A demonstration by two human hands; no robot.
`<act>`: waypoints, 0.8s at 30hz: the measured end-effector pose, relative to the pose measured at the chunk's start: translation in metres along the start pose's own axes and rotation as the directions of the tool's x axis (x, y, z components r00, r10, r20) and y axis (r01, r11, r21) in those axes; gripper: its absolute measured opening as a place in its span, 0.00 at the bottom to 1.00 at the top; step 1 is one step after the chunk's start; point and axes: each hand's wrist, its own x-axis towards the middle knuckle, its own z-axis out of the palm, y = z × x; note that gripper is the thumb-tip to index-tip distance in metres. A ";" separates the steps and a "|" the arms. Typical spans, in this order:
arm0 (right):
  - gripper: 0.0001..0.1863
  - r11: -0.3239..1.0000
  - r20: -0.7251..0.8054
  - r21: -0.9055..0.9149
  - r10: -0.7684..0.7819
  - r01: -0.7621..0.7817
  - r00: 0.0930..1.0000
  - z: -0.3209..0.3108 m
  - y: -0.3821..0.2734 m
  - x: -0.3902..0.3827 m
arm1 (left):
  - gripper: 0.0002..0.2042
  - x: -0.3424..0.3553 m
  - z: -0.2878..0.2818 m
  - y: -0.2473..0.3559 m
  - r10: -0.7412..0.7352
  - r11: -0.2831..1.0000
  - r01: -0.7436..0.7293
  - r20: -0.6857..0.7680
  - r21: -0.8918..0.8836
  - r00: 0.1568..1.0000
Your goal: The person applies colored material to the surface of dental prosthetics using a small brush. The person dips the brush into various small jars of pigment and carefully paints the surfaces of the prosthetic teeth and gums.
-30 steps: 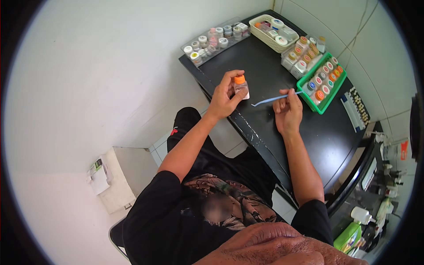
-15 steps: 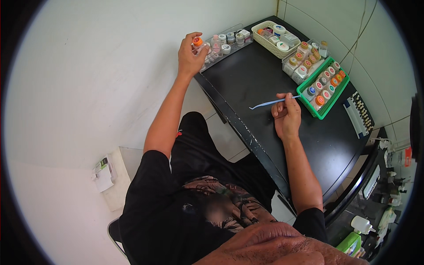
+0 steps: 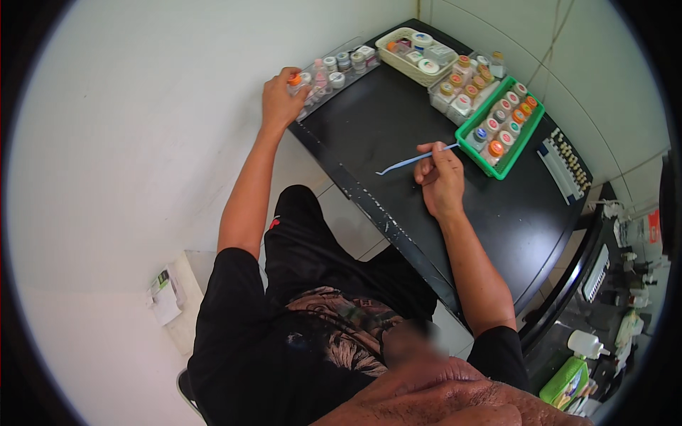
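Observation:
At the far left of the table, my left hand (image 3: 282, 105) is closed around a small bottle with an orange cap (image 3: 294, 81). The bottle is low among the jars at the near end of a clear tray (image 3: 357, 78); whether its base rests there is hidden by my fingers. Beside it in the tray stand a clear bottle with a pinkish top (image 3: 320, 74) and several small jars. Over the middle of the table, my right hand (image 3: 443, 183) pinches a slim light-blue tool with a hooked tip (image 3: 403, 165). The hook points left, and its other end comes close to the green basket.
A cream basket (image 3: 398, 62) of jars, a clear container (image 3: 442, 106) of bottles and a green basket (image 3: 506, 169) of capped bottles line the back of the black table (image 3: 497, 241). A rack of tooth-shaped samples (image 3: 561, 170) lies at right. White wall (image 3: 142, 142) borders the left.
My left hand has lowered the orange-capped bottle in among the tray's jars. The right hand keeps the blue tool in nearly the same pose. The whole view has shifted slightly.

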 end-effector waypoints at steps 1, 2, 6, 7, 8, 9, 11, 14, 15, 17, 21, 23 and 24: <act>0.20 1.000 0.003 0.003 0.014 -0.014 1.000 0.000 0.000 0.000 | 0.23 0.001 0.001 -0.002 -0.012 0.999 0.012 -0.007 0.031 1.000; 0.20 1.000 0.006 0.003 0.017 -0.017 1.000 0.000 0.000 0.000 | 0.24 0.002 0.001 -0.004 -0.012 1.000 0.012 0.007 0.028 1.000; 0.20 1.000 0.036 0.013 0.028 -0.028 0.999 0.000 0.000 -0.001 | 0.26 0.006 -0.004 -0.006 -0.049 0.980 0.042 0.033 0.192 0.998; 0.20 1.000 0.020 0.002 0.026 -0.026 0.999 0.000 0.001 -0.001 | 0.26 0.007 -0.006 -0.004 -0.037 0.983 0.031 0.028 0.183 0.999; 0.20 0.999 0.022 -0.017 0.027 -0.026 0.999 0.001 0.000 -0.002 | 0.26 0.008 -0.008 -0.002 -0.054 0.978 0.043 0.049 0.203 0.997; 0.20 0.999 0.028 -0.030 0.026 -0.025 0.999 0.003 0.000 -0.002 | 0.26 0.007 -0.008 0.002 -0.071 0.972 0.055 0.061 0.228 0.996; 0.20 0.997 0.028 -0.077 0.021 -0.019 0.999 0.008 -0.002 -0.004 | 0.25 0.003 -0.006 0.012 -0.041 0.970 0.048 -0.033 0.239 0.999; 0.20 0.986 0.040 -0.164 0.012 -0.005 0.999 0.024 -0.015 -0.006 | 0.22 -0.001 -0.002 0.033 0.077 0.982 -0.040 -0.199 0.183 0.977; 0.20 0.972 -0.001 -0.232 0.046 -0.045 0.999 0.030 -0.024 -0.006 | 0.20 -0.001 0.001 0.041 0.137 0.987 -0.109 -0.263 0.118 0.955; 0.20 0.958 0.068 -0.283 -0.034 0.051 0.997 0.041 -0.052 -0.006 | 0.18 0.002 0.008 0.060 0.236 0.972 -0.235 -0.226 0.031 0.945; 0.19 0.834 0.137 -0.425 -0.324 0.351 0.936 0.056 -0.131 -0.011 | 0.14 0.005 0.035 0.109 0.405 0.890 -0.425 -0.145 -0.165 0.903; 0.18 0.731 0.189 -0.438 -0.495 0.524 0.848 0.053 -0.180 -0.019 | 0.13 0.005 0.054 0.135 0.408 0.864 -0.428 -0.129 -0.267 0.904; 0.18 0.696 0.165 -0.415 -0.576 0.586 0.800 0.050 -0.200 -0.024 | 0.12 0.005 0.064 0.148 0.403 0.834 -0.412 -0.104 -0.368 0.909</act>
